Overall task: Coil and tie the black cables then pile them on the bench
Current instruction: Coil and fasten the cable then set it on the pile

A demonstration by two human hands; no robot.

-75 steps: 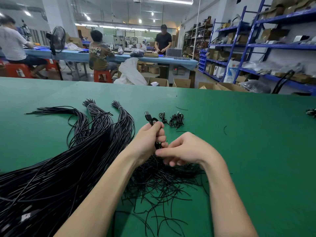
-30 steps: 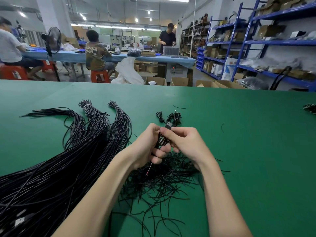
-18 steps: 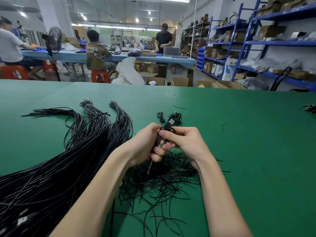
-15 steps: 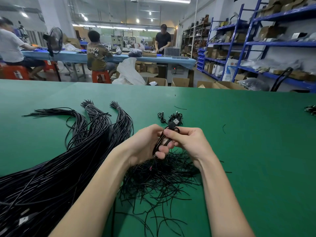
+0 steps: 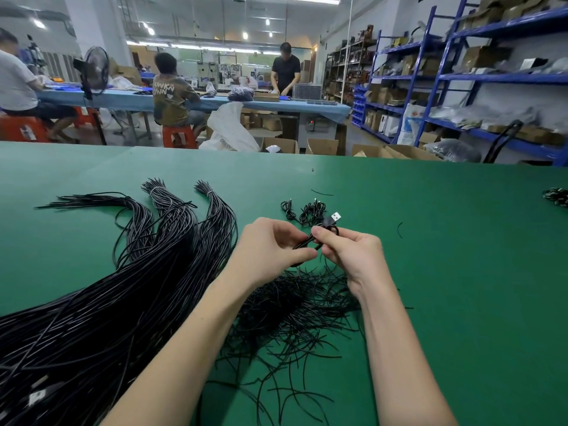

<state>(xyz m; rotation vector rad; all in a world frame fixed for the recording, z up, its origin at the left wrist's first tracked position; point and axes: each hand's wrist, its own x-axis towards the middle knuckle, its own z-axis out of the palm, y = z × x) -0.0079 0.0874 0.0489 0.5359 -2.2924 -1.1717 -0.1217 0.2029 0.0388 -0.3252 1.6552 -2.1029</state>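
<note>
Both hands hold one coiled black cable (image 5: 310, 241) just above the green bench (image 5: 445, 272). My left hand (image 5: 270, 250) pinches its near end; my right hand (image 5: 347, 253) grips the far end, where a silver USB plug (image 5: 335, 216) sticks up past the fingers. Under my wrists lies a heap of short black tie wires (image 5: 295, 309). A big mass of long black cables (image 5: 123, 287) fans out on the left, banded in bundles at the far tips. A small pile of tied coils (image 5: 307, 209) sits just beyond my hands.
Another small coil cluster (image 5: 556, 196) lies at the bench's right edge. Stray wire bits (image 5: 399, 230) dot the mat. Beyond the bench are cardboard boxes (image 5: 325, 146), blue shelving (image 5: 461, 81) on the right, and people at a blue table (image 5: 215, 101).
The coil has been raised and turned in my hands. My right hand slid along it, and the USB plug now stands out clearly up and to the right.
</note>
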